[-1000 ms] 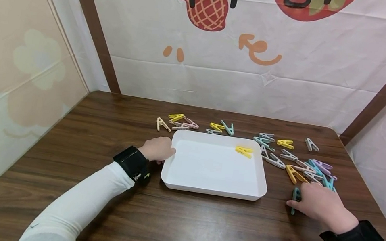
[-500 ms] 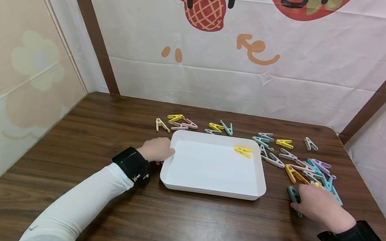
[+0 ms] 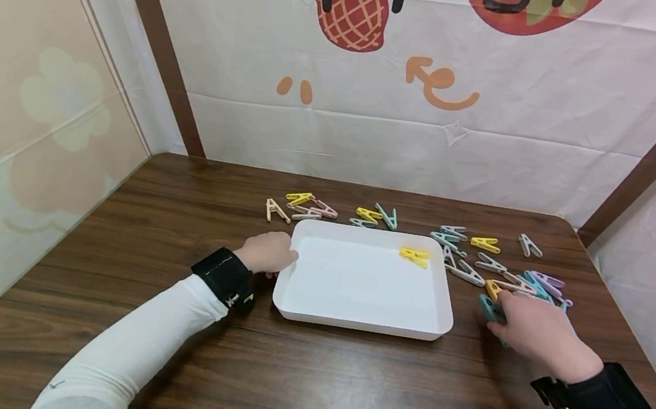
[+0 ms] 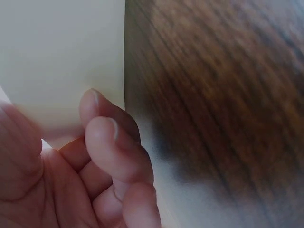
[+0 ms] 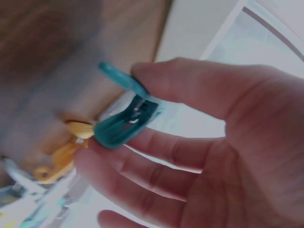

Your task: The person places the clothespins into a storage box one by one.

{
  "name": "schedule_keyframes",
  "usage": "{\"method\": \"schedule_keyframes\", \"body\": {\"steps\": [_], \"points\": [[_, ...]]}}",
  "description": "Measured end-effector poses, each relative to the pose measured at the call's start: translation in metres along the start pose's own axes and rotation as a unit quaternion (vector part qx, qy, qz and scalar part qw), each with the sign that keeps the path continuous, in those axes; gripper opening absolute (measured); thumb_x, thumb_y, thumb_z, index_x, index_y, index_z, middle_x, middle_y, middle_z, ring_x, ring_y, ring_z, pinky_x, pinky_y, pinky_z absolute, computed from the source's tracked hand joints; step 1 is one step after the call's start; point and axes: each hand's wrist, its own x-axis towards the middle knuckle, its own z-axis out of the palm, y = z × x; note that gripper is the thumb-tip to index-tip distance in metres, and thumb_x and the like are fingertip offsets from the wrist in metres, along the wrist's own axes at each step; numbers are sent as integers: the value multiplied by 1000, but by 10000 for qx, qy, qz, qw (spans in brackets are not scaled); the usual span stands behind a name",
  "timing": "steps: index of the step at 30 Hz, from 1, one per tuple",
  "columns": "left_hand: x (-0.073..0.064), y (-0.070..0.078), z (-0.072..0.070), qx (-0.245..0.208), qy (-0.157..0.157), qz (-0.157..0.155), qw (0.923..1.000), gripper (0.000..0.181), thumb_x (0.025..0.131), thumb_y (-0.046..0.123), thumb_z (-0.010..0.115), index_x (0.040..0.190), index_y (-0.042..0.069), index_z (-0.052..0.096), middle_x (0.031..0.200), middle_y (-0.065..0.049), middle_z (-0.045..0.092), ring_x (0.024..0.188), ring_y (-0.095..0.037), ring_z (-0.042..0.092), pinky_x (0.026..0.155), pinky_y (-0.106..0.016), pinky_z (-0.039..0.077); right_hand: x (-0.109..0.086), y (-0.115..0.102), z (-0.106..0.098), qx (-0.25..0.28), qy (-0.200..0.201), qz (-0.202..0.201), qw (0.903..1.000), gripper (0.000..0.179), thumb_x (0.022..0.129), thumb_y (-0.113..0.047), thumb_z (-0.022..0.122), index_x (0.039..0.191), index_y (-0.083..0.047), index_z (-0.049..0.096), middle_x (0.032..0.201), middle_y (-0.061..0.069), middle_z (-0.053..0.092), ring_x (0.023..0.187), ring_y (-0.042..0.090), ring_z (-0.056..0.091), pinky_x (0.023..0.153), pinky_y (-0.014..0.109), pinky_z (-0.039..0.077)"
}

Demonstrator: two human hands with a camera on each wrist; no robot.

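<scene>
The left hand (image 3: pixel 268 252) grips the left edge of a white tray (image 3: pixel 362 326); the left wrist view shows its fingers (image 4: pixel 116 149) curled at the tray's wall (image 4: pixel 61 57). One yellow clothespin (image 3: pixel 414 257) lies inside the tray, near the back right corner. To the right of the tray, the right hand (image 3: pixel 538 332) pinches a teal clothespin (image 5: pixel 126 121) between thumb and fingers, as the right wrist view shows. A yellow-orange clothespin (image 5: pixel 57 161) lies just past its fingertips, partly covered by the hand in the head view.
Several clothespins in purple (image 3: pixel 548 282), grey (image 3: pixel 468 273) and blue lie heaped right of the tray. More lie behind it, including a cream one (image 3: pixel 277 211) and a mint one (image 3: pixel 387 217). The brown table (image 3: pixel 304 388) meets white fabric walls.
The right hand has moved slightly back and to the left with the teal clothespin, which has turned in its fingers. The left hand and the tray stay in place.
</scene>
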Motion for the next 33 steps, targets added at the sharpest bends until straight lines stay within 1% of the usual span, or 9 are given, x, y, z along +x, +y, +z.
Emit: {"method": "schedule_keyframes", "body": {"steps": [3,5,8,11,15,19,24,28,33], "points": [[0,0,0,0,-8,-22,10000,25,99,22,45,93,4,61,62,-6,59,52,-18,58,48,-30,39,7,-6,-8,-145,529,-147,9984,28,82,-23,76,86,-4,57,67,-2,47,56,14,44,46,31,34],[0,0,1,14,-14,-34,10000,25,99,22,45,94,3,61,61,-6,59,52,-18,58,48,-30,39,12,-11,-13,-164,767,-241,9966,29,82,-23,76,91,-1,59,68,-1,48,55,14,44,45,30,33],[0,0,2,34,-23,-54,10000,26,99,23,45,95,3,61,62,-6,60,52,-18,59,48,-30,40,21,-20,-19,-221,1015,-403,9938,35,82,-23,77,99,2,60,68,1,50,53,14,44,43,29,33],[0,0,3,55,-26,-90,9999,26,99,23,45,97,3,61,62,-6,60,53,-17,59,49,-30,40,32,-30,-25,-293,1097,-559,9920,38,82,-24,78,103,3,60,70,2,53,54,15,44,44,29,34],[0,0,3,48,-8,-94,9999,26,99,23,45,99,2,61,62,-6,59,52,-17,59,49,-30,40,47,-43,-29,-380,1011,-711,9916,38,82,-24,78,105,1,61,70,1,54,55,15,46,45,30,35],[0,0,3,21,10,-63,10000,26,99,23,45,98,2,61,62,-6,59,52,-17,59,48,-31,40,61,-51,-29,-422,843,-801,9923,38,81,-25,79,104,-1,62,74,2,58,59,16,49,48,30,40],[1,-1,3,24,43,-35,10000,26,99,23,45,98,2,61,61,-6,60,52,-17,59,48,-31,40,78,-55,-19,-358,712,-959,9922,36,81,-25,79,105,-3,64,85,7,64,64,18,53,51,31,45],[2,-1,2,36,46,-7,10000,26,99,23,45,94,3,62,60,-6,59,51,-17,59,48,-30,40,88,-56,-9,-292,686,-1235,9895,35,81,-24,79,106,-4,64,90,9,65,68,19,55,53,32,47],[2,-1,3,39,40,-21,10000,26,99,23,45,95,3,62,60,-5,60,51,-17,59,48,-30,40,97,-56,3,-479,609,-1534,9851,38,81,-24,80,108,-2,64,94,11,65,76,23,59,65,37,51]]}}
